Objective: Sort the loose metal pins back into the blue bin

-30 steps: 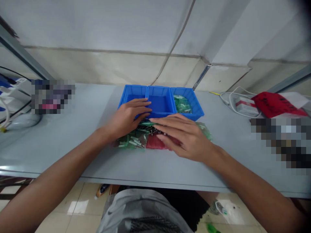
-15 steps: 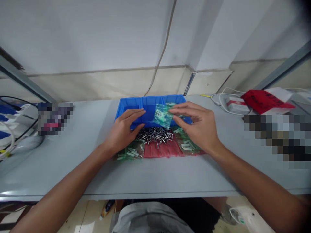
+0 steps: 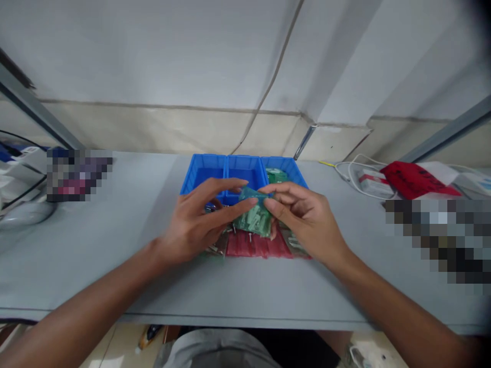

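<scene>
A small green-tinted zip bag (image 3: 253, 219) with pale pieces inside hangs in front of the blue bins. My right hand (image 3: 303, 212) pinches its upper right edge between thumb and fingers. From the other side, my left hand (image 3: 205, 217) reaches to the bag with thumb and forefinger apart. The left thumb overlaps the bag's upper front; whether it presses on it I cannot tell. Below lies a red plastic sheet (image 3: 259, 248) with metal screws (image 3: 235, 230) on it, mostly hidden by my hands and the bag. Another filled bag (image 3: 297, 244) lies partly under my right hand.
Three joined blue bins (image 3: 209, 159) stand behind my hands; green bags (image 3: 276, 175) lie in the right one. Cables and a grey mouse (image 3: 28, 214) are at the left. A red package (image 3: 418, 179) and a white box (image 3: 376, 183) sit at the right on the grey table (image 3: 126, 214).
My right hand has brought the bag down and nearer, and turned it. My left hand has moved right to the bag. The view has shifted slightly.
</scene>
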The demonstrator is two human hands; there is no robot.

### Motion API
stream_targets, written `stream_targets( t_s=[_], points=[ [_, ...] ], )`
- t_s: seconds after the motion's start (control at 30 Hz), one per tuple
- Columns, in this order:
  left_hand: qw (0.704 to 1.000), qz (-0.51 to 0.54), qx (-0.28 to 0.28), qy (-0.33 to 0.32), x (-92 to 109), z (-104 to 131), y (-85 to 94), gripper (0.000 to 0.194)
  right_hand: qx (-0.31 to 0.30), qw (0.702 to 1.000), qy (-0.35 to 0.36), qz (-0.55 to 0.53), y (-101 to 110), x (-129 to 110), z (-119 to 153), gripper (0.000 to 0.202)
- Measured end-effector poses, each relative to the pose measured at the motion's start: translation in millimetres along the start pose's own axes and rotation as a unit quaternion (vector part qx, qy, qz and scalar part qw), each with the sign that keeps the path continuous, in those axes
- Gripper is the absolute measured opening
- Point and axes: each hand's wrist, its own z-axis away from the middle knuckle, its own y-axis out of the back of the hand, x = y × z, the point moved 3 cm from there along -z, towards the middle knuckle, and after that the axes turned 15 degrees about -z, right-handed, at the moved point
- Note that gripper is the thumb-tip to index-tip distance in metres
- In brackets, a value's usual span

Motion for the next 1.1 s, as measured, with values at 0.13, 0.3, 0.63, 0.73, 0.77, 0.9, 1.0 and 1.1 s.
stream_targets(
  t_s=[0.13, 0.3, 0.63, 0.73, 0.77, 0.9, 1.0, 1.1],
  points=[
    [0.976, 0.135, 0.017, 0.169, -8, -6, 3.8, 0.013, 0.018, 0.973, 0.143, 0.179, 3, -3, 4, 0.039],
    [0.888, 0.299, -0.062, 0.345, -14, -4, -9.2, 0.016, -0.023, 0.872, 0.339, 0.352, -2, -5, 9, 0.079],
    [0.828, 0.409, -0.101, 0.369, -13, -5, -19.2, 0.052, 0.211, 0.918, 0.18, 0.285, 69, 2, -25, 0.039],
    [0.834, 0.396, -0.1, 0.37, -15, -4, -19.9, 0.046, 0.22, 0.898, 0.156, 0.348, 88, 12, -38, 0.036],
    [0.837, 0.395, -0.102, 0.364, -15, -4, -20.3, 0.044, 0.209, 0.889, 0.152, 0.378, 90, 15, -41, 0.034],
    [0.849, 0.388, -0.113, 0.34, -13, -3, -22.2, 0.039, 0.13, 0.881, 0.133, 0.434, 86, 26, -44, 0.034],
    [0.857, 0.374, -0.12, 0.332, -12, -3, -22.4, 0.039, 0.075, 0.852, 0.148, 0.497, 83, 27, -41, 0.041],
    [0.86, 0.369, -0.119, 0.331, -12, -5, -19.8, 0.036, 0.024, 0.824, 0.154, 0.545, 82, 27, -38, 0.044]
  ],
)
